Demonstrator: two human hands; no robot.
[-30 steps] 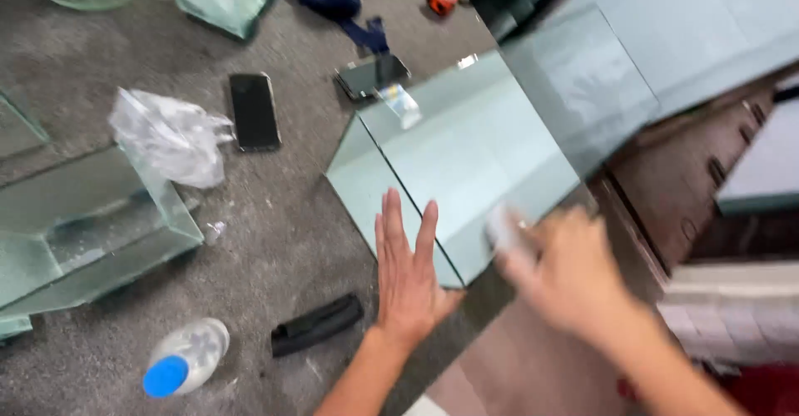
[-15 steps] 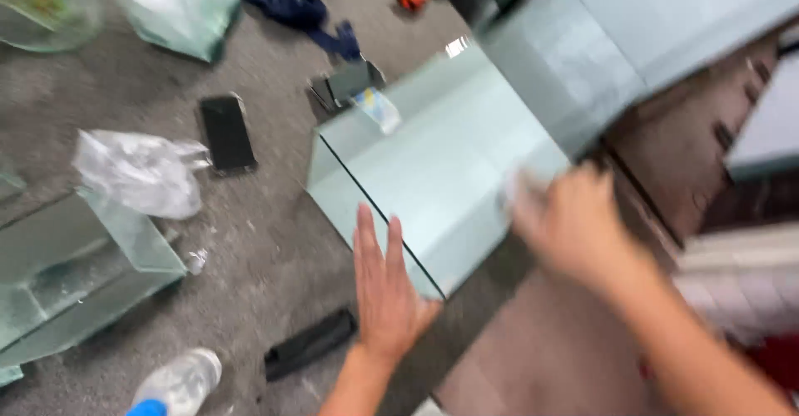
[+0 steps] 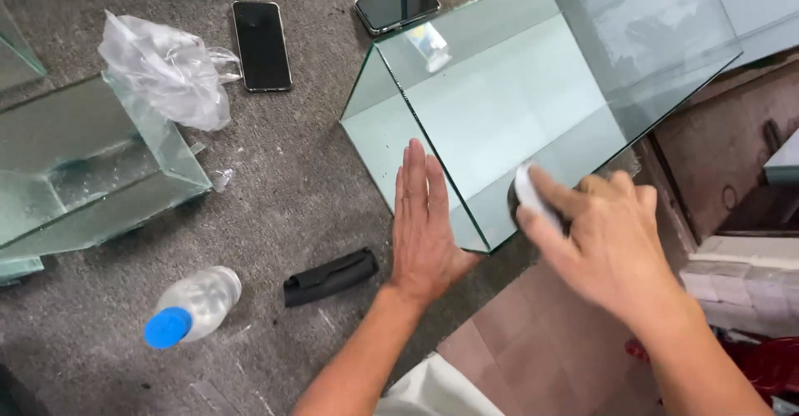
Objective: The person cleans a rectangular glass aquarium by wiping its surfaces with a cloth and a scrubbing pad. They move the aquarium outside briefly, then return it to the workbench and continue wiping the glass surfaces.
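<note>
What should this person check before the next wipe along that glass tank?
1. Left hand flat against the glass tank, bracing it: ok.
2. Right hand gripping the small white pad: ok.
3. Pad touching the glass: cannot tell, blurred.
4. Two phones lying beside the tank on the grey mat, one almost at its edge: not ok.
5. Water bottle capped, lying apart from the tank: ok.
6. Tank corner past the mat's edge: cannot tell.
</note>
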